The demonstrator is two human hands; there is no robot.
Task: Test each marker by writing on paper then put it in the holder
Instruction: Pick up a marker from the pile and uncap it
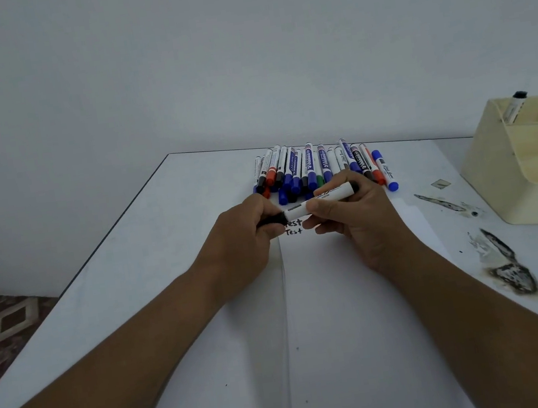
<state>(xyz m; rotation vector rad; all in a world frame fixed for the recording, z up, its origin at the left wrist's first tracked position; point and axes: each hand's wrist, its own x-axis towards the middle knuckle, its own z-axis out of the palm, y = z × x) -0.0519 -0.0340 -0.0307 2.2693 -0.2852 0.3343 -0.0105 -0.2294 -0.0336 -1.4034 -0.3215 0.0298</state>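
Note:
A white-barrelled black marker (pixel 322 201) lies crosswise between both hands above the paper (pixel 345 314). My left hand (pixel 248 238) grips its black cap end. My right hand (pixel 352 213) pinches the white barrel. Two lines reading "Test" (pixel 293 227) show on the paper just under the marker. A row of several markers (pixel 318 169) with blue, red, black and green caps lies beyond the hands. The cream holder (pixel 528 164) stands at the right with one black-capped marker (pixel 515 107) in its back compartment.
The white table (pixel 148 241) has dark scorch-like stains (pixel 508 270) and a streak (pixel 444 203) right of the paper, near the holder. The table's left edge drops to a patterned floor (pixel 1 328). A plain wall rises behind.

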